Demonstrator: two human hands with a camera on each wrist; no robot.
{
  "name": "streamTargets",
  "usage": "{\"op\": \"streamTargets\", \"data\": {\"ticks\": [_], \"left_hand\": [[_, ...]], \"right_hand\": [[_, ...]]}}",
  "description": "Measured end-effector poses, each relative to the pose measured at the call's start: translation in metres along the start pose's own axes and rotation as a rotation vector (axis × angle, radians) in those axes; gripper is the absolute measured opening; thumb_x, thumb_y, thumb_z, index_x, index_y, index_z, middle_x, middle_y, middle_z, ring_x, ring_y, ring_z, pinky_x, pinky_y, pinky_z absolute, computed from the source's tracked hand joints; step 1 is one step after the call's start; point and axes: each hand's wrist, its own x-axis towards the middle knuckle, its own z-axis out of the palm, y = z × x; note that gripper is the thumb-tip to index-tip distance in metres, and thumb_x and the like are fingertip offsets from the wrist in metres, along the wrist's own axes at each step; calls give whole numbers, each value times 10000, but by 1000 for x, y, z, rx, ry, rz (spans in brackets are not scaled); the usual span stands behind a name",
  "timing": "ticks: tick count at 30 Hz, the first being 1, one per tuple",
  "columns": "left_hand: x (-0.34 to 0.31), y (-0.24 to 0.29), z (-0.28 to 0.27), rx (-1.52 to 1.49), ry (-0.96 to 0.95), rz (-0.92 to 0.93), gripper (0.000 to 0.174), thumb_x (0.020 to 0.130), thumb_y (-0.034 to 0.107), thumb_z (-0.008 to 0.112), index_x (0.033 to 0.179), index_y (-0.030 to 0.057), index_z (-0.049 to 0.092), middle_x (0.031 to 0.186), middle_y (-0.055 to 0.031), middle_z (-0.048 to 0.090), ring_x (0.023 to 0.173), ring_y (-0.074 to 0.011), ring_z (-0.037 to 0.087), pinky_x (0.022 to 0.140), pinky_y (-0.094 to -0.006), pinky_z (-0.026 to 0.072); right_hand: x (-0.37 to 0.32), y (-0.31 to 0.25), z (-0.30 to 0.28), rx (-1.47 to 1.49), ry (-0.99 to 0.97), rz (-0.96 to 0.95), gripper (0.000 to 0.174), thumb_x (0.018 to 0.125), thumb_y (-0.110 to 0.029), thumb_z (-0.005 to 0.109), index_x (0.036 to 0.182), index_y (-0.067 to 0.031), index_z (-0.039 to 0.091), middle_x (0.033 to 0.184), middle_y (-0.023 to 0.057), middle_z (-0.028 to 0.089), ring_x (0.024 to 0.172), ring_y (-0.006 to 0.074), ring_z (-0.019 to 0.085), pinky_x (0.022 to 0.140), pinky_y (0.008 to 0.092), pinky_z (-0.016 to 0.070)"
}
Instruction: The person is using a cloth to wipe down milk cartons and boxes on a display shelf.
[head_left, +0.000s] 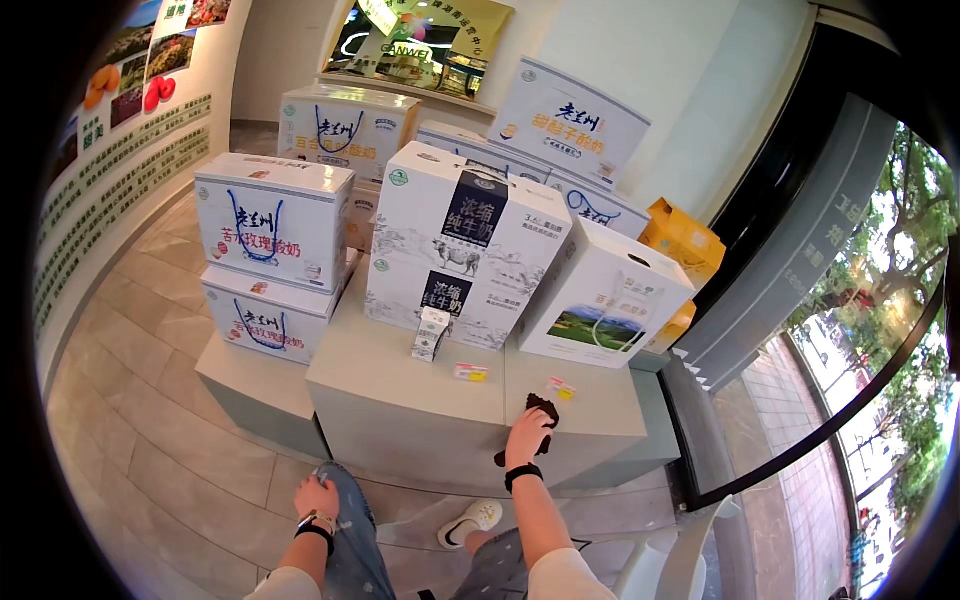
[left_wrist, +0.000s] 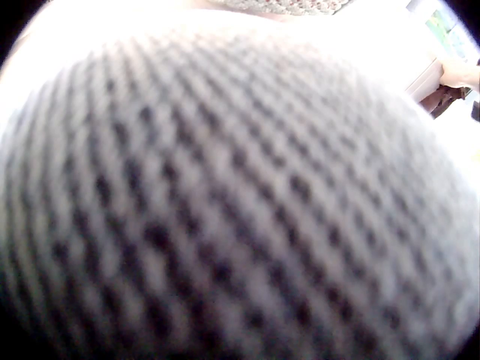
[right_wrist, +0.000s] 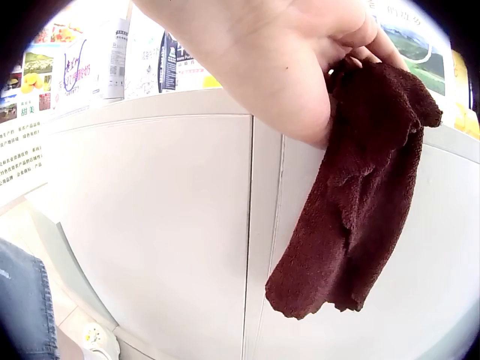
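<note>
My right hand (head_left: 526,440) grips a dark maroon cloth (right_wrist: 356,187) at the front edge of the low grey display stand (head_left: 400,385). In the right wrist view, one end of the cloth bunches under the fingers and the rest hangs down the stand's pale front. My left hand (head_left: 317,497) rests on the denim-covered knee (head_left: 345,500), fingers loosely bent. Blurred woven fabric (left_wrist: 240,195) fills most of the left wrist view, hiding the left fingers there. Just beyond the right hand, a small price tag (head_left: 562,388) lies on the stand top.
Behind the tags stand a small milk carton (head_left: 430,333), a large white milk box (head_left: 410,250) and a tilted box with a landscape picture (head_left: 600,300). Stacked yogurt boxes (head_left: 275,225) rise at left. A glass door (head_left: 800,400) and white chair (head_left: 690,560) are at right.
</note>
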Motion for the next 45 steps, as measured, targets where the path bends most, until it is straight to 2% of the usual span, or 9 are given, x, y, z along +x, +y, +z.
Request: {"op": "streamTargets", "data": {"ticks": [7,10,13,16,25,31,37,43,45], "left_hand": [[0,0,0,-22,1,6,360,857,291,465,1040,10,597,1082,-182,588,1013,-343,560,846,-446,469],[0,1,-4,-28,-47,-6,391,873,307,474,1093,1,575,1118,-178,569,1036,-341,547,868,-444,461],[-1,2,-7,-22,-76,-16,396,884,308,461,1110,0,568,1144,-175,560,1050,-338,543,876,-443,461],[-4,7,-14,-17,-83,-28,387,894,293,447,1116,6,581,1150,-166,569,1073,-325,536,897,-421,464],[0,1,-5,-7,-61,-15,384,878,306,455,1085,8,579,1134,-172,566,1025,-340,553,874,-438,460],[-1,3,-7,0,-40,-6,373,868,313,458,1027,8,603,1074,-179,590,986,-345,570,853,-438,466],[3,-5,3,14,17,60,383,857,332,469,985,7,624,1052,-194,607,980,-363,575,845,-441,468],[9,-13,3,9,-66,144,447,862,356,464,1070,-12,609,1039,-236,623,960,-395,595,844,-460,472],[31,-19,5,185,-209,297,419,863,347,483,1029,-9,627,1015,-241,631,934,-387,609,819,-432,486]], "right_hand": [[1,-1,5,-3,-11,-52,413,931,-213,389,1281,-1,447,1134,177,553,1051,315,555,669,407,491],[0,2,2,10,21,-41,408,908,-203,424,1260,0,469,1116,177,548,1026,295,559,659,367,504],[-1,2,-1,9,-5,-41,418,930,-210,392,1289,-2,442,1138,179,547,1055,320,548,696,401,489],[-4,6,-1,101,55,-6,406,904,-196,436,1259,-1,467,1121,172,539,1045,291,537,728,355,493],[-3,2,1,111,35,9,408,905,-196,442,1264,-4,460,1120,167,528,1057,292,519,761,360,483],[0,-1,3,93,-6,11,402,925,-199,397,1275,-10,456,1140,175,534,1068,314,522,744,405,477],[-1,4,-7,92,-54,17,420,928,-221,409,1294,-17,440,1170,171,522,1109,312,506,765,384,487],[0,6,-8,108,-94,24,447,921,-221,424,1307,4,421,1202,174,506,1133,318,494,792,391,489],[-1,7,-6,93,-90,6,456,924,-227,429,1316,5,414,1216,176,495,1131,321,492,796,390,489]]}}
